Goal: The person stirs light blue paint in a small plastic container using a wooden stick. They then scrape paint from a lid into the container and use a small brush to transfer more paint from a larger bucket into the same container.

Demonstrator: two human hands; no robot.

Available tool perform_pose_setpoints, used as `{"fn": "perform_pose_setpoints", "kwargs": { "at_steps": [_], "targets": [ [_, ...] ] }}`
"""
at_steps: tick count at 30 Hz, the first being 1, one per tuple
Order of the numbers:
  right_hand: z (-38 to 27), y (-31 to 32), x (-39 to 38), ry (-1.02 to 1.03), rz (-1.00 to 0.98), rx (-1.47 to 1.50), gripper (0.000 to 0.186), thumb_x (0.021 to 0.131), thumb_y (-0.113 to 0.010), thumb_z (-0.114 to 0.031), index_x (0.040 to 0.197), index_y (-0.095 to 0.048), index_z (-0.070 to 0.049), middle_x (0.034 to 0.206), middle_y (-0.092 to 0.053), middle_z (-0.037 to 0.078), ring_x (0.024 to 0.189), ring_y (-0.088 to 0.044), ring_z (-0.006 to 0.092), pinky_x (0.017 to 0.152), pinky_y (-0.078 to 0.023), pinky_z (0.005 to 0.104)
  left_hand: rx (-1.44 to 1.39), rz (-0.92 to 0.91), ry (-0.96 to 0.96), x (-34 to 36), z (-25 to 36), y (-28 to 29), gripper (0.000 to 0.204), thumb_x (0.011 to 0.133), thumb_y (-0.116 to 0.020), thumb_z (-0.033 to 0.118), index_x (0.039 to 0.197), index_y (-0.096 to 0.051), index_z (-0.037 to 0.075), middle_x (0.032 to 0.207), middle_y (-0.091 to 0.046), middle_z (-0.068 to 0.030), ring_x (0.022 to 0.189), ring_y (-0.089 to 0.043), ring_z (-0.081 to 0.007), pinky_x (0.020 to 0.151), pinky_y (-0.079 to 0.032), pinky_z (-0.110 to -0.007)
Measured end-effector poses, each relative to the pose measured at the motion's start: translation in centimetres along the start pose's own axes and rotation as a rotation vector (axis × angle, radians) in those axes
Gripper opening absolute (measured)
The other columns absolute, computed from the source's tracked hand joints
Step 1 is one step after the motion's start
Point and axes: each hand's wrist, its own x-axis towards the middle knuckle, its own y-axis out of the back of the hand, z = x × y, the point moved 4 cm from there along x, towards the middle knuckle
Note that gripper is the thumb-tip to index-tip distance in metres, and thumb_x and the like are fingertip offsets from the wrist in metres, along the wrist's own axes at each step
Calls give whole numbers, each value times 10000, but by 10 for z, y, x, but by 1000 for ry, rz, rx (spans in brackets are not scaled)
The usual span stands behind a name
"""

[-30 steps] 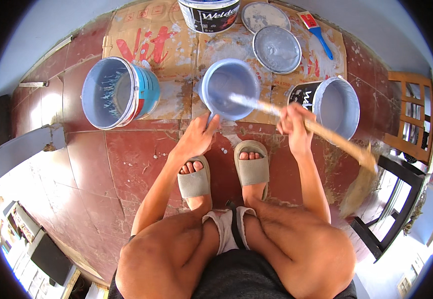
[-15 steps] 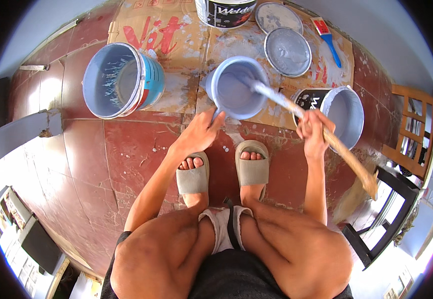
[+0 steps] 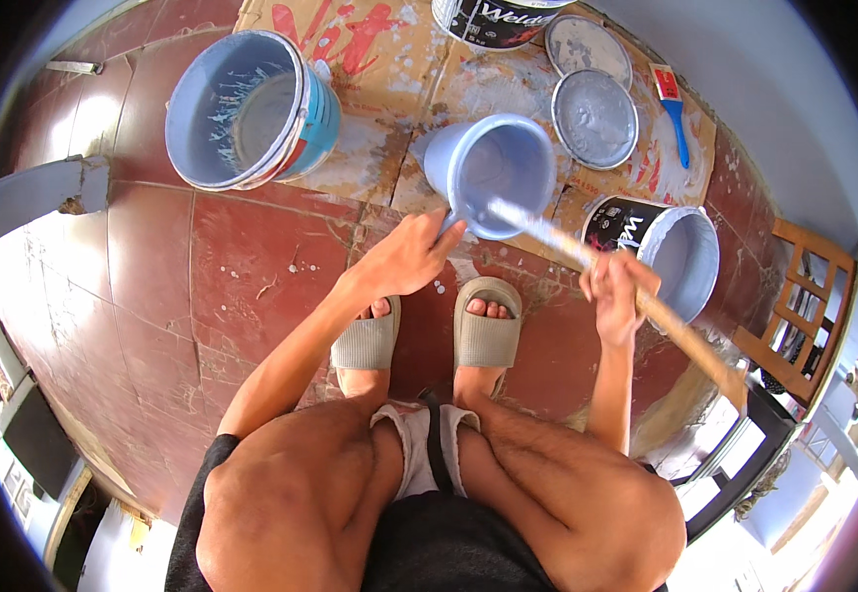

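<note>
My left hand (image 3: 411, 253) is closed on the handle of a light blue plastic dipper (image 3: 545, 176), which tilts a little over the cardboard. Grey-blue paint coats the dipper's inside. In my right hand (image 3: 618, 288) is a wooden stick (image 3: 697, 353), its paint-covered end reaching into the dipper while the bare end points down to the right. Just beyond my right hand a black-and-white paint bucket (image 3: 683, 259) lies tilted, its opening toward me and grey paint inside.
A larger blue bucket (image 3: 322, 123) with paint streaks stands at the left. Paint-spattered cardboard (image 3: 374, 94) carries another bucket (image 3: 498, 24), two paint-smeared lids (image 3: 595, 118) and a blue-handled paintbrush (image 3: 676, 123). A wooden chair (image 3: 794, 306) is at the right, on red floor tiles (image 3: 261, 306).
The view has shifted slightly. The stick's painted end has moved from the dipper's middle toward its near rim, and the dipper looks more tilted. Both hands keep their holds.
</note>
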Motion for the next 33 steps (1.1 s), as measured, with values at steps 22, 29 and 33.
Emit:
{"fn": "perform_pose_setpoints", "kwargs": {
  "at_steps": [22, 29, 33],
  "targets": [
    [-1, 0, 7, -313, 130, 212, 280, 951, -535, -152, 728, -556, 16, 511, -335, -47, 417, -290, 35, 383, -273, 229, -301, -160, 308, 3, 10, 8, 393, 1009, -452, 345, 904, -518, -28, 541, -499, -108, 442, -507, -213, 470, -414, -363],
    [-15, 15, 0, -156, 64, -133, 248, 939, -548, -146, 740, -593, -4, 573, -442, -24, 444, -324, 35, 409, -288, 217, -250, -180, 297, 1, 11, 12, 357, 1006, -455, 303, 910, -505, -37, 582, -511, -154, 512, -518, -282, 508, -411, -395],
    [-2, -5, 6, -165, 141, 121, 265, 950, -544, -155, 752, -593, 14, 537, -419, -26, 435, -334, 37, 404, -287, 221, -217, -195, 313, 5, 17, 9, 265, 984, -494, 190, 897, -496, -60, 691, -562, -276, 681, -562, -467, 595, -407, -496]
  ]
}}
